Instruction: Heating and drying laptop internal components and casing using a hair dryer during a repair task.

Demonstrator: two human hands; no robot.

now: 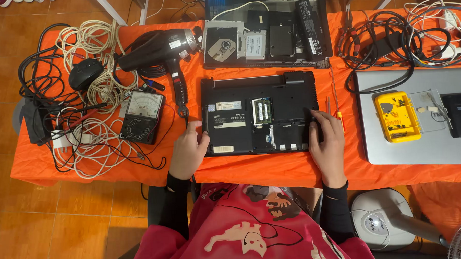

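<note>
Setting: orange-covered bench (273, 169) over a brown tiled floor, seen from above.
Laptop: a black laptop (260, 113) lies bottom-up at the middle of the bench, its small memory hatch open and green boards showing.
Left hand: the left hand (188, 149) rests on the laptop's left edge, fingers curled over the near corner; its grip is loose around that edge, not clamped.
Right hand: the right hand (327, 141) lies on the laptop's right edge, fingers bent over the near right corner, holding the case there.
Screwdrivers: thin screwdrivers (337, 110) lie just beside the right hand, on the cloth.
Behind: a second opened laptop (288, 30) with a loose disc drive (222, 43) sits past the first.
Left side: a black hair dryer (161, 50), a meter with a dial (141, 117), a black mouse (84, 73) and piled cables (87, 129).
Right side: a silver laptop (420, 148) carries a yellow case (397, 116); more cables (391, 42) lie behind it.
</note>
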